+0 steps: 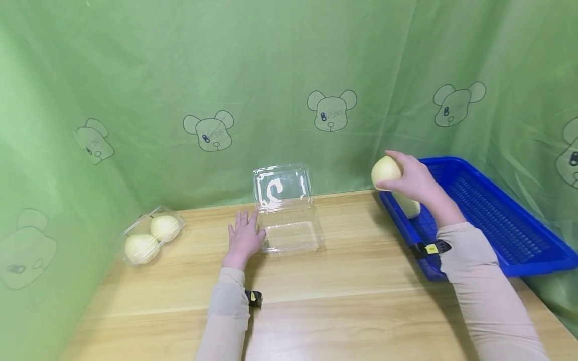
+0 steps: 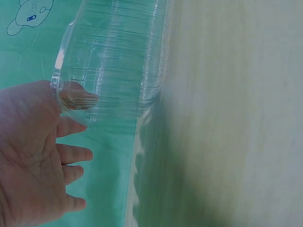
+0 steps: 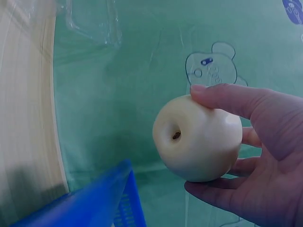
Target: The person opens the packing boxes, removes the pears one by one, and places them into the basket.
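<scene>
My right hand grips a round pale yellow pear above the left end of a blue basket. In the right wrist view, the pear's dimpled end with a dark spot faces sideways. Another pale pear lies in the basket, partly hidden under that hand. A clear plastic clamshell box stands on the table with its lid raised at the back. Beside its left wall is my left hand, fingers spread. In the left wrist view, the thumb shows through the clamshell's plastic at the rim.
At the table's left, a second clear box holds two pale pears. The wooden table ends against a green curtain at the back. The basket's raised rim borders the right side.
</scene>
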Action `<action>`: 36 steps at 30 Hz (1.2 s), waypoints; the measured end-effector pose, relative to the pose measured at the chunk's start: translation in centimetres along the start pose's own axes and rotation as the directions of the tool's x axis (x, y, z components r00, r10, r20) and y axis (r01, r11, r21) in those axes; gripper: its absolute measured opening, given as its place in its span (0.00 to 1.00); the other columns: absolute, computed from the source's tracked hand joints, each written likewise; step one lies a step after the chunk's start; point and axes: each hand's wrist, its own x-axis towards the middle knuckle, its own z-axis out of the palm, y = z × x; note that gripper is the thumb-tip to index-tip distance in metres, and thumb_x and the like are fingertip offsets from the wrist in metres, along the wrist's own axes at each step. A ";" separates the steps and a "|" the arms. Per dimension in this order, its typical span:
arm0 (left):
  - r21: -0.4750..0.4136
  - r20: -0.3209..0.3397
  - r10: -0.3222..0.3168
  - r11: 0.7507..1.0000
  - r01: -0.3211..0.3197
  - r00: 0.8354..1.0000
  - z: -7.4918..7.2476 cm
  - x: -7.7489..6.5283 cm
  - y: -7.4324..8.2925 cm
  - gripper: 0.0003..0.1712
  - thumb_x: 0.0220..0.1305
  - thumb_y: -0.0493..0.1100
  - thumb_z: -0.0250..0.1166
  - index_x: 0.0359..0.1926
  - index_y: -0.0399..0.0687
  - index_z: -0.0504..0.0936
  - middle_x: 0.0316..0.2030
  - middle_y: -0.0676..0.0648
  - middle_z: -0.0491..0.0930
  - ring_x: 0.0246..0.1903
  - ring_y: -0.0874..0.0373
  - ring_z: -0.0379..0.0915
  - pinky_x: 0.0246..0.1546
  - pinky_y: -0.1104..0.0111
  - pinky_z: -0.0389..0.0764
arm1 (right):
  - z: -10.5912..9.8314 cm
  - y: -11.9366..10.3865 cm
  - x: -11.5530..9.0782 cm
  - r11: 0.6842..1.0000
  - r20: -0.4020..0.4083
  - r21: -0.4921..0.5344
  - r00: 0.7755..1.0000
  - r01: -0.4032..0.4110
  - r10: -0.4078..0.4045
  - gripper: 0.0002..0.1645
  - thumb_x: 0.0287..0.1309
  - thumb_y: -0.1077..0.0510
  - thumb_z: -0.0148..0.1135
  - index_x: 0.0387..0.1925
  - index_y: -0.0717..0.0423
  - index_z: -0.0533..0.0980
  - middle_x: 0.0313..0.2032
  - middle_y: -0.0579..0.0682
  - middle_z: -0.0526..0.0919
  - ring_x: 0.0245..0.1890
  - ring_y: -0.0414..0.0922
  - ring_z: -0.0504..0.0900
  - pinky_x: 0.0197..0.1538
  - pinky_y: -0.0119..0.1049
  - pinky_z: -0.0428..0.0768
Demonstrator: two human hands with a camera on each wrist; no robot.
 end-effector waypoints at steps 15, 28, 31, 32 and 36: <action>-0.010 -0.003 -0.001 1.000 0.001 1.000 0.3 0.1 -0.2 0.39 0.69 0.52 0.53 0.76 0.54 0.51 0.76 0.37 0.47 0.77 0.41 0.33 0.73 0.37 0.38 | -1.4 4.0 0.2 0.998 -0.031 0.007 0.998 -0.055 0.055 0.59 0.51 0.41 0.71 0.75 0.56 0.51 0.65 0.76 0.62 0.60 0.72 0.64 0.52 0.69 0.70; -0.020 0.000 -0.001 1.000 0.001 1.000 0.1 0.0 -0.1 0.39 0.70 0.52 0.53 0.77 0.53 0.51 0.76 0.38 0.46 0.77 0.41 0.31 0.73 0.37 0.36 | -2.1 7.5 0.4 0.994 -0.016 -0.025 0.994 -0.111 0.110 0.60 0.52 0.39 0.69 0.75 0.61 0.49 0.65 0.78 0.61 0.60 0.73 0.63 0.54 0.70 0.68; -0.020 0.005 -0.002 1.000 0.002 1.000 0.1 0.0 -0.1 0.39 0.70 0.52 0.53 0.77 0.53 0.51 0.76 0.37 0.45 0.77 0.40 0.32 0.73 0.37 0.36 | -2.2 8.2 0.5 0.992 -0.011 -0.044 0.993 -0.115 0.115 0.60 0.52 0.40 0.69 0.74 0.63 0.49 0.64 0.79 0.60 0.60 0.74 0.63 0.54 0.70 0.68; -0.019 0.006 -0.002 1.000 0.002 1.000 0.1 0.0 -0.1 0.39 0.70 0.52 0.53 0.77 0.53 0.51 0.76 0.37 0.45 0.77 0.40 0.32 0.73 0.37 0.36 | -2.2 8.4 0.5 0.992 -0.007 -0.052 0.993 -0.117 0.117 0.60 0.52 0.40 0.69 0.74 0.63 0.49 0.64 0.79 0.60 0.59 0.74 0.63 0.54 0.70 0.68; -0.025 0.010 -0.004 1.000 0.004 1.000 0.0 0.0 -0.1 0.38 0.70 0.52 0.53 0.77 0.53 0.51 0.76 0.38 0.45 0.77 0.40 0.32 0.74 0.37 0.36 | -2.3 9.3 0.6 0.990 0.000 -0.078 0.993 -0.121 0.121 0.60 0.51 0.41 0.70 0.73 0.67 0.50 0.63 0.80 0.61 0.58 0.75 0.63 0.54 0.70 0.68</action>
